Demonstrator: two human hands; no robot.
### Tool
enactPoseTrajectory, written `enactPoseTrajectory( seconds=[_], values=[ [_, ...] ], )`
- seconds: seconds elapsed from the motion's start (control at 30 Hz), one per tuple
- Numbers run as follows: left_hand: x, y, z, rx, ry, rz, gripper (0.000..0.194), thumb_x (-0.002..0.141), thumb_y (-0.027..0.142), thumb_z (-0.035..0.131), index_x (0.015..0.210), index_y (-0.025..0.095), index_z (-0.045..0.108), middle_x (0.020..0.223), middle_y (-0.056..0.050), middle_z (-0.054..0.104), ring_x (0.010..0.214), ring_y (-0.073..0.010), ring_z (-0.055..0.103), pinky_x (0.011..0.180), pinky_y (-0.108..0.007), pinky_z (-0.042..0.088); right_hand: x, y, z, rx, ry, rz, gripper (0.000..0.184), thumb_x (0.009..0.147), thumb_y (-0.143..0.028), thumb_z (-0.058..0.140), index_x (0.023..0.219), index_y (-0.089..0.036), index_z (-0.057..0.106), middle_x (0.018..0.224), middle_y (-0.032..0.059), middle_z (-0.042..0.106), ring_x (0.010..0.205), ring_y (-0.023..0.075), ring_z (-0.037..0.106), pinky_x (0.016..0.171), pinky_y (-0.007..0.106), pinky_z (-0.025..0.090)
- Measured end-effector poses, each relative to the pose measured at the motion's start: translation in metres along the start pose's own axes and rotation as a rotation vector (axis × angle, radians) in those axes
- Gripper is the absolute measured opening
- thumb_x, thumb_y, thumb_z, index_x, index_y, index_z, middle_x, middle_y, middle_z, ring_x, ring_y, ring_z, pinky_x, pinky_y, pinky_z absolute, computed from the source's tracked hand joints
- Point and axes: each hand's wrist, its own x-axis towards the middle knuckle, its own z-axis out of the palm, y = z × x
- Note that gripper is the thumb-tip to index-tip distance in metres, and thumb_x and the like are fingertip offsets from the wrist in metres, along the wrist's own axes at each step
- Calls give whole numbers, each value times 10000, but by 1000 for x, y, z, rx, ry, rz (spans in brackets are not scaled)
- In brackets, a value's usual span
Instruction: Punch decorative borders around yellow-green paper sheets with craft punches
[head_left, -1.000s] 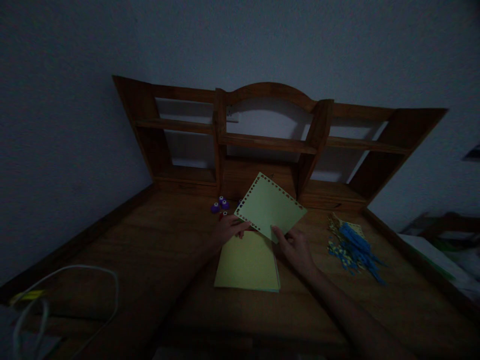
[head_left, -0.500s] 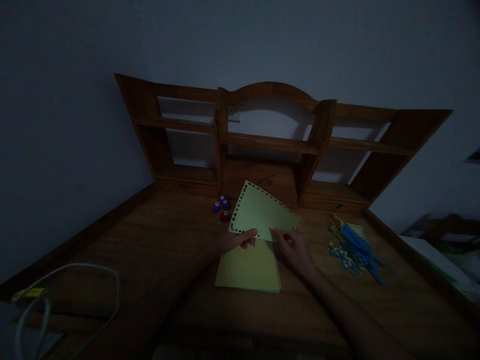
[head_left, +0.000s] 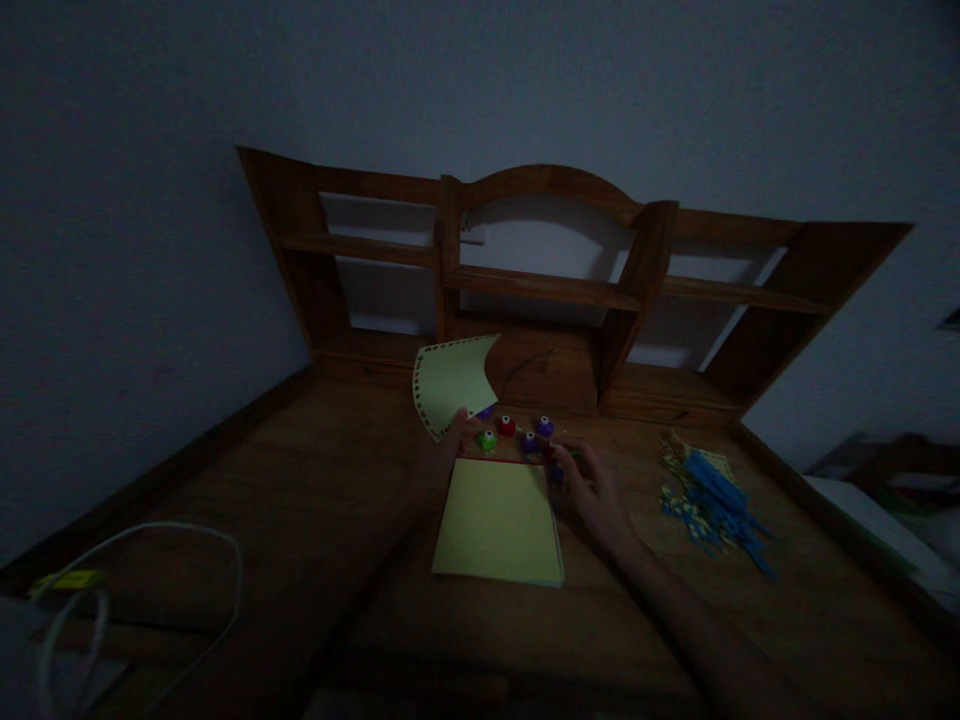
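My left hand [head_left: 444, 458] pinches the lower corner of a pale yellow paper sheet [head_left: 454, 382], which curls upward and has small holes punched along its edges. My right hand [head_left: 592, 490] is closed at a dark red craft punch [head_left: 550, 453], partly covered by the fingers. Other small craft punches stand around it: a green one [head_left: 488, 441], a red one [head_left: 507, 426] and purple ones, among them one at the back [head_left: 544, 426] and one in front of it [head_left: 529, 441]. Just nearer to me lies a stack of pale yellow paper [head_left: 496, 520] with a red edge at its top.
Blue shredded strips [head_left: 716, 490] and yellow scraps [head_left: 686, 515] are heaped on the right of the wooden desk [head_left: 360, 440]. A wooden shelf unit [head_left: 540, 285] rises at the back. At the front left loops a white cable [head_left: 238, 570].
The punched sheet has swung left and up, now in my left hand only, uncovering more punches. My right hand has let go of it and closed at a punch.
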Motion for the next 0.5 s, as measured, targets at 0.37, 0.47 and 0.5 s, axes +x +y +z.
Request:
enactPoseTrajectory(
  seconds=[0.37,0.47,0.5],
  values=[
    [6,4,0,-86,184,74,471,824,629,462,753,190,616,558,15,546,488,-128,506,516,-258,409,1,3,0,-6,12,-17,289,922,-423,464,1019,-205,627,1009,76,681,864,206,636,707,301,492],
    [6,6,-1,-86,162,98,496,836,636,437,740,180,608,534,16,520,493,-133,502,514,-255,397,0,4,1,-19,-10,-15,281,935,-403,445,1050,-210,613,1041,73,676,909,207,633,727,304,495],
    [5,7,-2,-85,156,110,493,841,628,436,735,179,607,528,15,514,498,-135,502,514,-253,394,-1,4,2,-34,-13,-23,281,940,-396,436,1052,-207,611,1033,73,677,904,205,633,738,309,495]
  ],
)
